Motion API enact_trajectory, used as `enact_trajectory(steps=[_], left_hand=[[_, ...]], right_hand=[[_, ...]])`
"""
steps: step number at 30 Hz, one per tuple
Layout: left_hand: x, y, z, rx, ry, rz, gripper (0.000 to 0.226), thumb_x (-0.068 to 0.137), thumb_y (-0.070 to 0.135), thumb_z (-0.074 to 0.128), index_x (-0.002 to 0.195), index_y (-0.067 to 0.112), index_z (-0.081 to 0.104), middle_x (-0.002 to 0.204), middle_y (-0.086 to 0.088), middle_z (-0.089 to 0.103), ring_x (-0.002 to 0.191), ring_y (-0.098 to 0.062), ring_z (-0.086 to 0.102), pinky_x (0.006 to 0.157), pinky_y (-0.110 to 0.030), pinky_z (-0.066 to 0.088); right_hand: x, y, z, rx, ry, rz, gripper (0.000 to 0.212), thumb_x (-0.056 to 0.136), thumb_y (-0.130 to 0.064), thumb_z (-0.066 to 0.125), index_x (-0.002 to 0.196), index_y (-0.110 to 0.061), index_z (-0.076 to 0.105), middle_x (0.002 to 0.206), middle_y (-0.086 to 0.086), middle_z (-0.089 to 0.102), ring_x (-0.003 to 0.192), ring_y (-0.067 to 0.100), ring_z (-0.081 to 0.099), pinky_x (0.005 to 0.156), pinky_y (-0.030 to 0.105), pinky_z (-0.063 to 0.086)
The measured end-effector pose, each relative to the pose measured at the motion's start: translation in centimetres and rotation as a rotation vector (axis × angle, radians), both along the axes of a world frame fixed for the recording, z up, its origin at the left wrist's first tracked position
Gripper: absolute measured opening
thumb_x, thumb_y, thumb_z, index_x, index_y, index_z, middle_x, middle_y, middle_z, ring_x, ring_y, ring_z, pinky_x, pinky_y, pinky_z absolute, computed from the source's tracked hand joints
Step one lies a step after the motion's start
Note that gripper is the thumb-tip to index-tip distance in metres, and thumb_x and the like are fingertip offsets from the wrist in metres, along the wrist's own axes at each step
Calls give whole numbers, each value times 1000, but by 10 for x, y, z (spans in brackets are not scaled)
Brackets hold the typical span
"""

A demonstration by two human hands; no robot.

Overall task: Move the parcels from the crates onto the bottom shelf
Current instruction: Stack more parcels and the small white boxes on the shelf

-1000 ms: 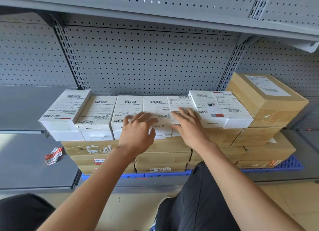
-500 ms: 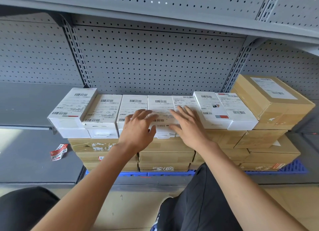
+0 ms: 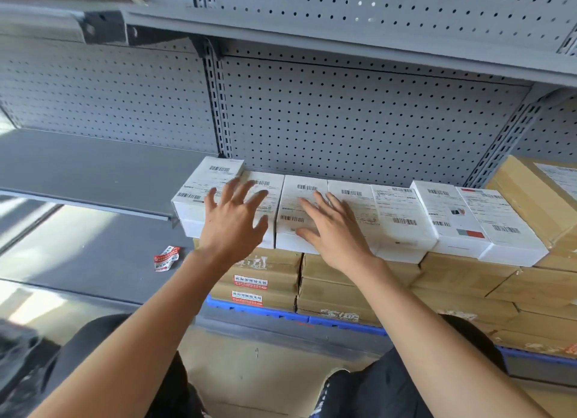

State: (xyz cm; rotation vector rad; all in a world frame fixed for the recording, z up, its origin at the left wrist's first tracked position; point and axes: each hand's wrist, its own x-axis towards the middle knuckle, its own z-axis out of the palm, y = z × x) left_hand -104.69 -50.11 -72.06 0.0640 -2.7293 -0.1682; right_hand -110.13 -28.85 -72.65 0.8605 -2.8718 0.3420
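Grey shelving, white parcels, brown cartons, as I see it from the head camera.

The white parcels (image 3: 402, 217) carry black barcodes on their labels; one toward the right shows a red and grey-blue patch. Under them I see brown cardboard boxes (image 3: 343, 280), the left ones with red-and-white stickers, on a blue pallet (image 3: 249, 308). The back panel (image 3: 343, 121) is grey with a regular pattern of dark holes. A crumpled red-and-white label (image 3: 166, 258) lies on the grey bottom shelf (image 3: 93, 255) at left.
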Motion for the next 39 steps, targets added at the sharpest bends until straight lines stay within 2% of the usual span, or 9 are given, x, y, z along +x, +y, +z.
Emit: enact_trajectory(steps=[4, 9, 12, 16, 19, 29, 35, 39], left_hand=[[9, -36, 0, 25, -33, 99, 71, 92, 65, 52, 153, 33, 36, 162, -2, 31, 154, -25, 12, 120, -61, 11], [16, -71, -2, 51, -123, 185, 84, 85, 82, 44, 154, 37, 33, 167, 2, 21, 155, -24, 2, 119, -66, 9], [16, -82, -6, 96, -155, 159, 78, 85, 76, 53, 152, 39, 37, 166, 1, 22, 154, -26, 6, 118, -64, 19], [16, -84, -13, 190, -139, 96, 69, 89, 59, 65, 150, 36, 43, 159, -1, 36, 149, -26, 18, 107, -56, 43], [13, -82, -17, 231, -95, 88, 63, 89, 52, 68, 147, 34, 51, 155, -3, 41, 146, -29, 22, 101, -58, 48], [10, -77, -24, 227, -66, 83, 60, 90, 48, 69, 146, 34, 51, 155, -4, 41, 146, -30, 22, 101, -58, 48], [9, -74, -22, 181, -81, 97, 61, 90, 53, 66, 145, 33, 49, 155, -3, 39, 147, -30, 21, 107, -58, 42], [9, -71, -19, 122, -80, 127, 64, 90, 60, 61, 145, 32, 48, 157, -1, 37, 149, -29, 19, 114, -56, 27]], right_hand=[[1, -34, 1, 5, -6, 42, 66, 100, -50, 49, 158, -31, 23, 167, 3, 12, 154, 26, 7, 124, 51, 6], [0, -65, 2, 7, -35, 59, 68, 100, -53, 45, 158, -33, 17, 167, 3, 10, 154, 26, 3, 124, 49, 3], [-1, -72, -2, 15, -37, 54, 65, 101, -52, 45, 158, -34, 21, 167, 3, 13, 154, 27, 7, 124, 50, 6], [-2, -71, -6, -3, 19, 69, 57, 100, -47, 49, 153, -29, 37, 161, 4, 32, 149, 27, 25, 123, 47, 15], [-2, -68, -7, -24, 48, 85, 54, 99, -40, 55, 149, -23, 45, 155, 6, 42, 144, 29, 34, 120, 44, 19], [-1, -64, -15, -63, 145, 84, 48, 93, -31, 67, 137, -13, 59, 141, 13, 56, 131, 34, 49, 113, 49, 33], [-1, -63, -17, -32, 125, 82, 51, 98, -37, 58, 145, -18, 50, 151, 9, 45, 141, 30, 36, 119, 48, 23], [-2, -65, -17, -10, 130, 74, 55, 97, -37, 61, 147, -20, 46, 153, 8, 42, 144, 29, 33, 119, 48, 21]])
